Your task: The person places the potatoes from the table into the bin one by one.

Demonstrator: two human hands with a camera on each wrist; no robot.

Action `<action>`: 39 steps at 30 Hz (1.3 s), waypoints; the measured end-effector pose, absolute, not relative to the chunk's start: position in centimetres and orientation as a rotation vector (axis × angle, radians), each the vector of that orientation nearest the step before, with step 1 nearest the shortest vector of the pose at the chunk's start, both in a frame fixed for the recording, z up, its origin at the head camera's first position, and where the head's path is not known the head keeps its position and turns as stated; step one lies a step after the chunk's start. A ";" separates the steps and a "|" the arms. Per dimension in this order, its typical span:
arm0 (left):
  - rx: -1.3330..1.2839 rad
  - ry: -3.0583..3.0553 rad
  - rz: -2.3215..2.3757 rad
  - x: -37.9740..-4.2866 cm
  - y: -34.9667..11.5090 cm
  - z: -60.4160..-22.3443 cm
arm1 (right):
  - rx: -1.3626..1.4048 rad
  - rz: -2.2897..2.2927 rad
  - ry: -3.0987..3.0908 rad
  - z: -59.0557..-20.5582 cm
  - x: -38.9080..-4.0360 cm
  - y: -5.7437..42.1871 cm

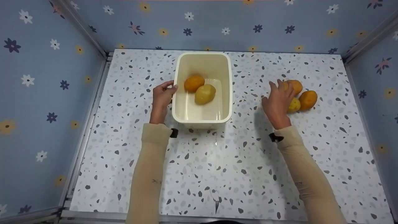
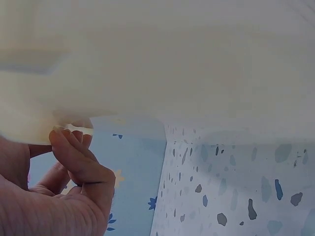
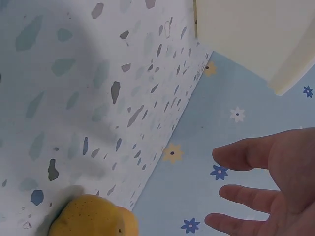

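A cream plastic bin (image 1: 202, 121) stands on the table with an orange-coloured fruit (image 1: 194, 83) and a yellow-green fruit (image 1: 205, 94) inside. My left hand (image 1: 162, 97) pinches the bin's left rim between thumb and fingers; the left wrist view shows this grip on the bin wall (image 2: 197, 73) up close. Over a group of fruits on the right, my right hand (image 1: 277, 104) hovers with spread fingers and holds nothing. Beside it are a yellow fruit (image 1: 293, 105), an orange-coloured fruit (image 1: 308, 99) and another orange-coloured one (image 1: 296, 86), partly covered by the fingers.
The speckled white table (image 1: 199, 174) is bounded by a blue flowered back wall (image 1: 205, 28) and side walls. Between the bin and the fruit group lies a stretch of tabletop. Metal rails run along the table's left and front edges.
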State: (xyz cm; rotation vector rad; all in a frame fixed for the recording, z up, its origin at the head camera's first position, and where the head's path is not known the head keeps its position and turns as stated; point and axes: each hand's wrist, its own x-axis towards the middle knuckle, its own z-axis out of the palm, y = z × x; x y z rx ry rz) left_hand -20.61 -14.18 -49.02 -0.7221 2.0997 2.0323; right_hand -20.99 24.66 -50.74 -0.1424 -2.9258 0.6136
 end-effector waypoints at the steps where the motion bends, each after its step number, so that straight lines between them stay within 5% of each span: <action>1: -0.725 2.099 2.029 -20.6 -14.2 -49.0 | -0.145 0.621 -2.920 -50.9 -20.9 24.8; 39: -0.689 2.124 2.062 -20.4 -14.2 -48.9 | -0.218 0.621 -2.923 -54.8 -18.0 31.2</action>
